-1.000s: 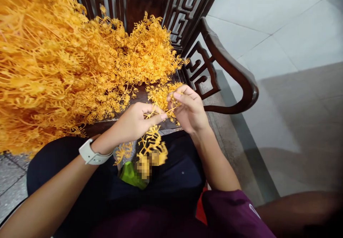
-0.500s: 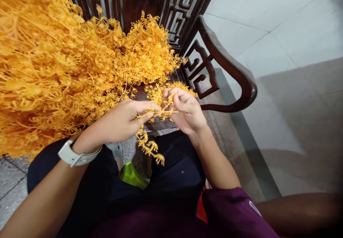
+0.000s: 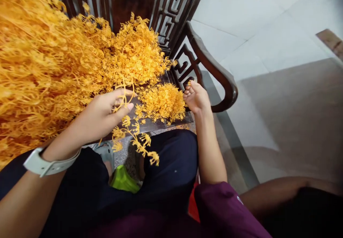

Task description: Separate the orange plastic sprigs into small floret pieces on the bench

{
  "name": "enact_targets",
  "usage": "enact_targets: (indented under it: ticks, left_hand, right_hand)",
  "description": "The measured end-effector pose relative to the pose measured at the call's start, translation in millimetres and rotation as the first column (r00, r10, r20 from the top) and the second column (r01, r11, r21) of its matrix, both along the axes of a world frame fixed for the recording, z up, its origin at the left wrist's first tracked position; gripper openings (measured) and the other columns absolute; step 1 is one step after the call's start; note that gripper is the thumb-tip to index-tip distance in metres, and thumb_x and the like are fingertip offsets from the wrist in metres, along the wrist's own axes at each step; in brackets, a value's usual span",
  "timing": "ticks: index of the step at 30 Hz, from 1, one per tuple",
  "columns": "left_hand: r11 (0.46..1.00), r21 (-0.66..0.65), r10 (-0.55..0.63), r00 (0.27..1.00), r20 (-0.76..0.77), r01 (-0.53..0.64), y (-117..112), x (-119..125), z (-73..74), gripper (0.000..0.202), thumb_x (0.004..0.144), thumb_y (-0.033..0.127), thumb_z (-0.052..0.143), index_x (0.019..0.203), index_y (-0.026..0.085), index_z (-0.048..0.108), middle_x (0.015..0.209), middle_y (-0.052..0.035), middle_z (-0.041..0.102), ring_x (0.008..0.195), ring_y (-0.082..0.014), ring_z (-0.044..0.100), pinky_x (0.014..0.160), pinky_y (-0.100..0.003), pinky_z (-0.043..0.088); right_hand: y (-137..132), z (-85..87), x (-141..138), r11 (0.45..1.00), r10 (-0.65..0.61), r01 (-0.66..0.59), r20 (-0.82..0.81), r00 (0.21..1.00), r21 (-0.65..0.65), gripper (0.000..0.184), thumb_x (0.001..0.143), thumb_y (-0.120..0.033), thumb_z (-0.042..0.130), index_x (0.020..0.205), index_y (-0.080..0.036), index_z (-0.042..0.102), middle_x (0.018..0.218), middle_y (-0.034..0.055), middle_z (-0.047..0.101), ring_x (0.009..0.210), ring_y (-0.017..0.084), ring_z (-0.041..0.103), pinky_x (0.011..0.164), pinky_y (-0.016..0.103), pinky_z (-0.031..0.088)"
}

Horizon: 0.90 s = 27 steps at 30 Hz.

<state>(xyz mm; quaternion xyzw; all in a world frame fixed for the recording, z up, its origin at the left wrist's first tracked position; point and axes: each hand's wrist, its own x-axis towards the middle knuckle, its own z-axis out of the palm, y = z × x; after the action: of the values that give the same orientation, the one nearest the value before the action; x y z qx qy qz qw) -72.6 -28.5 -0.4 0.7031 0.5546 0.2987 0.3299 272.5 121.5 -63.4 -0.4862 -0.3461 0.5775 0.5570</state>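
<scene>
Between the thumb and fingers of my left hand (image 3: 107, 111) is a yellow-orange plastic flower sprig (image 3: 139, 143), its branching stem hanging down over my knees. My right hand (image 3: 197, 97) is curled closed, apart from the left, by the bench's armrest. A small bit of yellow shows at its fingertips, too little to name. Between the hands, on the dark wooden seat, lies a low heap of loose yellow flower heads (image 3: 163, 102). A large mass of uncut-looking yellow sprigs (image 3: 66, 59) fills the left side of the seat.
The carved dark wooden bench has a curved armrest (image 3: 214, 66) on the right and a fretwork back (image 3: 171, 9). A bright green object (image 3: 124, 179) is on the floor between my legs. Another person's limb (image 3: 281, 191) is at the lower right.
My hands have come apart: the right moved to the right with a yellow bit at its fingertips, while the left moved left, keeping the sprig. The view has shifted slightly.
</scene>
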Motion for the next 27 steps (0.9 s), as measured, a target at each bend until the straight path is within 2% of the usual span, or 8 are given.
enact_targets:
  ticks: [3, 6, 8, 11, 14, 18, 21, 27]
  left_hand:
    - [0.994, -0.065, 0.084, 0.996, 0.015, -0.083, 1.8, 7.2, 4.7, 0.046, 0.099, 0.049, 0.062, 0.134, 0.02, 0.07, 0.13, -0.0086, 0.077, 0.111, -0.0253, 0.072, 0.09, -0.034, 0.053]
    - [0.997, -0.044, 0.056, 0.998, -0.007, -0.056, 2.3, 13.1, 1.3, 0.038, 0.101, 0.049, 0.059, 0.121, 0.021, 0.076, 0.124, -0.0071, 0.079, 0.107, -0.0245, 0.073, 0.091, -0.035, 0.052]
    - [0.998, 0.049, 0.051, 0.99, -0.128, -0.046, 2.8, 13.5, -5.7, 0.039, 0.103, 0.048, 0.053, 0.116, 0.02, 0.077, 0.115, -0.0092, 0.081, 0.099, -0.0256, 0.075, 0.088, -0.037, 0.052]
    - [0.98, 0.196, 0.101, 0.923, -0.37, -0.029, 3.5, 10.3, -17.4, 0.044, 0.106, 0.047, 0.046, 0.116, 0.017, 0.076, 0.105, -0.0146, 0.081, 0.089, -0.03, 0.075, 0.082, -0.04, 0.051]
    - [0.971, 0.239, 0.11, 0.886, -0.45, 0.001, 3.8, 7.7, -23.0, 0.044, 0.107, 0.047, 0.044, 0.11, 0.018, 0.076, 0.097, -0.0137, 0.081, 0.083, -0.0294, 0.073, 0.075, -0.038, 0.048]
    - [0.972, 0.234, 0.128, 0.898, -0.421, -0.029, 4.4, 9.1, -20.3, 0.037, 0.105, 0.046, 0.048, 0.104, 0.02, 0.075, 0.081, -0.0089, 0.076, 0.069, -0.0249, 0.066, 0.065, -0.035, 0.04]
    - [0.981, 0.182, 0.13, 0.936, -0.326, -0.073, 4.5, 11.1, -16.6, 0.034, 0.103, 0.047, 0.054, 0.102, 0.021, 0.076, 0.071, -0.0048, 0.071, 0.06, -0.0205, 0.059, 0.062, -0.033, 0.036]
    - [0.996, 0.076, 0.064, 0.992, -0.109, -0.056, 4.5, 14.5, -14.2, 0.035, 0.103, 0.047, 0.056, 0.113, 0.02, 0.076, 0.106, -0.0082, 0.081, 0.088, -0.0232, 0.071, 0.082, -0.034, 0.048]
  right_hand:
    - [-1.6, -5.3, -6.5, 0.999, 0.001, -0.01, 0.2, 0.98, 0.048, 0.024, 0.075, -0.023, 0.084, 0.086, -0.022, 0.063, 0.074, -0.0044, 0.059, 0.058, 0.006, 0.053, 0.051, 0.018, 0.041]
    - [-6.0, -1.7, -8.7, 0.998, 0.059, -0.064, 0.218, 0.974, 0.02, 0.021, 0.073, -0.018, 0.075, 0.091, -0.022, 0.066, 0.077, -0.0036, 0.059, 0.062, 0.007, 0.058, 0.054, 0.02, 0.046]
    - [-9.2, 2.0, -7.2, 0.997, 0.072, -0.073, 0.194, 0.978, -0.002, 0.022, 0.072, -0.017, 0.072, 0.093, -0.022, 0.067, 0.078, -0.0034, 0.059, 0.063, 0.007, 0.058, 0.054, 0.02, 0.046]
    - [-12.5, 5.4, -4.7, 0.999, 0.04, -0.045, 0.206, 0.978, 0.018, 0.021, 0.072, -0.02, 0.073, 0.092, -0.022, 0.067, 0.083, -0.0032, 0.06, 0.062, 0.006, 0.057, 0.051, 0.02, 0.044]
    - [-13.9, 6.2, -5.7, 0.997, 0.058, -0.068, 0.236, 0.97, 0.037, 0.021, 0.074, -0.024, 0.076, 0.093, -0.022, 0.068, 0.084, -0.003, 0.06, 0.063, 0.007, 0.059, 0.053, 0.021, 0.044]
    - [-15.9, 7.0, -11.0, 0.994, 0.088, -0.102, 0.274, 0.958, 0.039, 0.018, 0.075, -0.025, 0.078, 0.092, -0.022, 0.071, 0.084, -0.0018, 0.063, 0.063, 0.007, 0.057, 0.054, 0.021, 0.043]
    - [-18.2, 7.7, -14.1, 0.991, 0.088, -0.112, 0.288, 0.953, 0.067, 0.014, 0.075, -0.024, 0.078, 0.087, -0.022, 0.072, 0.081, -0.0018, 0.062, 0.061, 0.007, 0.053, 0.053, 0.021, 0.041]
    - [-26.4, 11.7, -25.8, 0.973, 0.124, -0.172, 0.28, 0.952, 0.153, 0.01, 0.079, -0.025, 0.076, 0.087, -0.022, 0.072, 0.08, -0.0013, 0.064, 0.059, 0.007, 0.05, 0.053, 0.023, 0.039]
